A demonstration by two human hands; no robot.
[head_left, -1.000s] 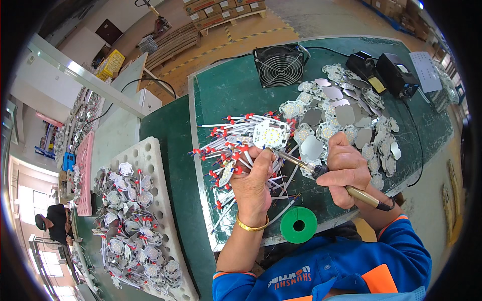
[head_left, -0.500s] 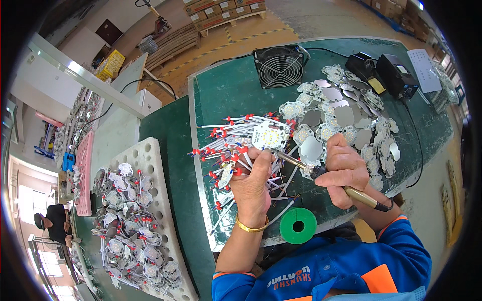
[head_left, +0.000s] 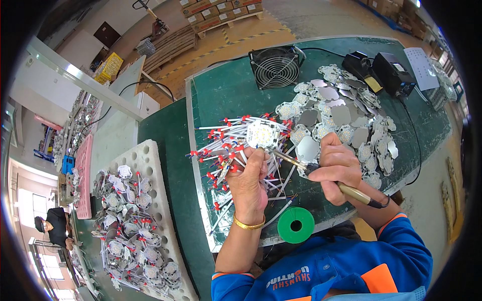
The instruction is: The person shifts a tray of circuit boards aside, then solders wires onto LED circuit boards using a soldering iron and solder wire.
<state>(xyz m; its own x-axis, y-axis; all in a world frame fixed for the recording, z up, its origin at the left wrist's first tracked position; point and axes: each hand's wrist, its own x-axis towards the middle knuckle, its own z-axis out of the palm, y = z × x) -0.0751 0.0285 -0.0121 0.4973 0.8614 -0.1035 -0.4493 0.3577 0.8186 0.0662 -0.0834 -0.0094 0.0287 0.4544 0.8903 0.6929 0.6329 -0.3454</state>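
Note:
My left hand (head_left: 247, 178) pinches a small white LED circuit board (head_left: 262, 134) by its lower edge. Red-banded white wires lie under and around that hand. My right hand (head_left: 337, 169) is closed around the handle of a soldering iron (head_left: 355, 192). The metal tip of the iron reaches left to the board's lower edge, close to my left thumb; whether it touches cannot be made out. Just below sits a green solder spool (head_left: 296, 225), with a thin strand running up from it toward my left hand. A pile of white wires (head_left: 221, 136) spreads behind the board.
Loose LED boards (head_left: 341, 115) are heaped at the right. A black fan (head_left: 275, 68) stands at the far edge, and a black soldering station (head_left: 394, 75) at the far right, its cable hanging rightward. At the left, a white foam tray (head_left: 159, 200) bears wired boards. Another person (head_left: 55, 226) is far left.
The board in my left hand has tilted slightly and shifted a little. The iron's tip stays by its lower edge. The whole view has moved slightly.

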